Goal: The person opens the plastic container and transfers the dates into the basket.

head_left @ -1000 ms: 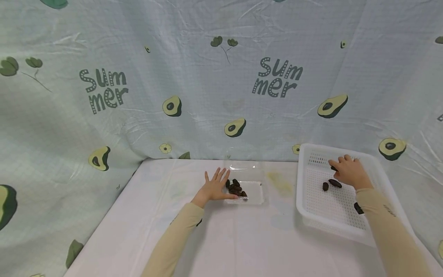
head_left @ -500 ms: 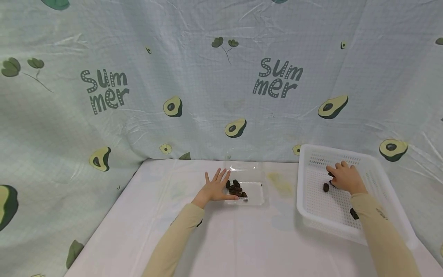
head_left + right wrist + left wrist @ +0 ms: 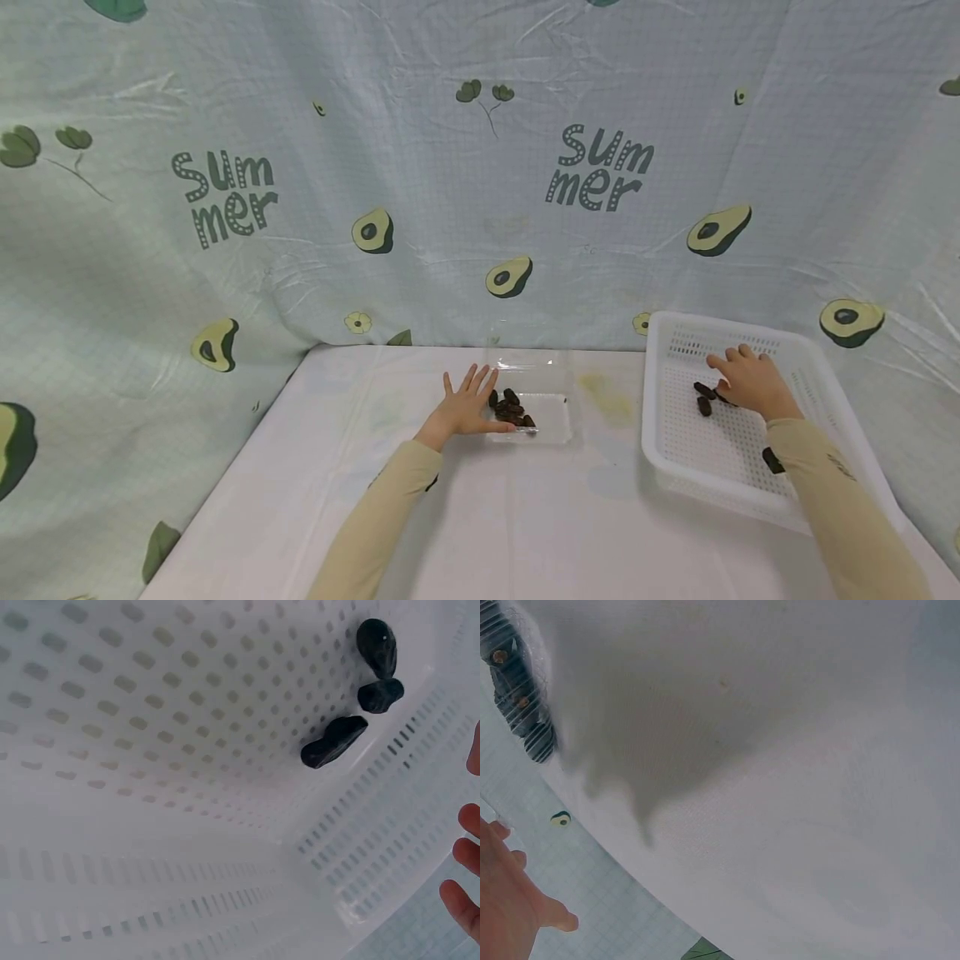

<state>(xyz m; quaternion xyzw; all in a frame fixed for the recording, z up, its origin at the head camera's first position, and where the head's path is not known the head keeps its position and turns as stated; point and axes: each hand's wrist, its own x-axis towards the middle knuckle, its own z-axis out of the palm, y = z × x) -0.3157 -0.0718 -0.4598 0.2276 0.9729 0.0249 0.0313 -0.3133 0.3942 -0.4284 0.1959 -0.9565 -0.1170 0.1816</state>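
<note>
My left hand (image 3: 461, 412) spreads its fingers at the left side of a clear plastic box (image 3: 557, 421), thumb along the front edge. Several dark brown, date-like fruits (image 3: 508, 408) lie bunched in the box's left half. My right hand (image 3: 756, 386) hovers inside a white perforated basket (image 3: 651, 400), fingers loosely bent and apart. Below its fingertips, one dark fruit (image 3: 705, 389) lies close to another (image 3: 704, 407); a third is partly covered by the hand. The right wrist view shows all three dark fruits (image 3: 334, 741) lying on the basket floor, away from the fingers (image 3: 469, 855).
The box's clear lid (image 3: 525, 343) stands raised at the back. A white cloth (image 3: 480, 517) covers the table, and a printed curtain (image 3: 450, 167) hangs behind. The basket's tall walls surround the right hand.
My right hand has moved slightly left and nearer. The fruit at its fingertips now lies on the basket floor beside the others, let go. The left hand stays put.
</note>
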